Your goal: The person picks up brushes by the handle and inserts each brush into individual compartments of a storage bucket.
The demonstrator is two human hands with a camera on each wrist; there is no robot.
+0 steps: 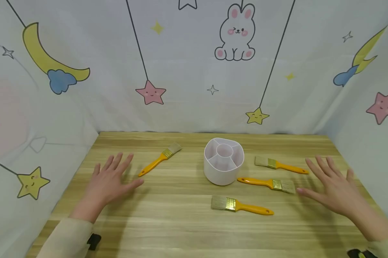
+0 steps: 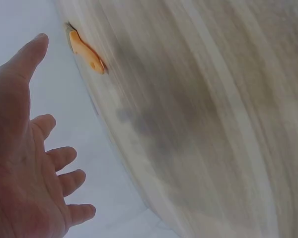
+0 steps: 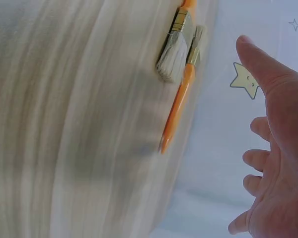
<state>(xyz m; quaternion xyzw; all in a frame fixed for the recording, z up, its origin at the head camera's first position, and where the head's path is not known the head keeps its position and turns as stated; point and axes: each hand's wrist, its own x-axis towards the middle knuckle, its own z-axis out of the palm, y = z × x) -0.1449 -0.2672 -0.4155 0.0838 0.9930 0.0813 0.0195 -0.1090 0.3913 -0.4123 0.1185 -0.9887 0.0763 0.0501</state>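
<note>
Head view: both hands hover palm-down over the wooden worktop [image 1: 181, 222], fingers spread wide and holding nothing. The left hand [image 1: 111, 179] is just beside the handle end of one yellow-handled paintbrush [image 1: 160, 158], which lies at a slant ahead and to its inner side. The right hand [image 1: 334, 188] has its thumb tip near the bristles of a second paintbrush [image 1: 268, 183]; a third paintbrush [image 1: 280, 165] lies just beyond its fingertips and a fourth paintbrush [image 1: 240, 205] lies further toward the left hand. Between the hands stands a white divided holder [image 1: 223, 160], upright, compartments showing nothing inside (the brushes appear loosely scattered around it, none touching it). Both sleeves are cut off at the lower edge.

Left wrist view: the palm is open and empty; only the orange handle tip of the nearest brush shows, the rest cut off. The worktop is motion-blurred.

Right wrist view: fingers loosely bent, gripping nothing. Two brushes overlap in view; whether they touch cannot be determined. Blur obscures the grain.
</note>
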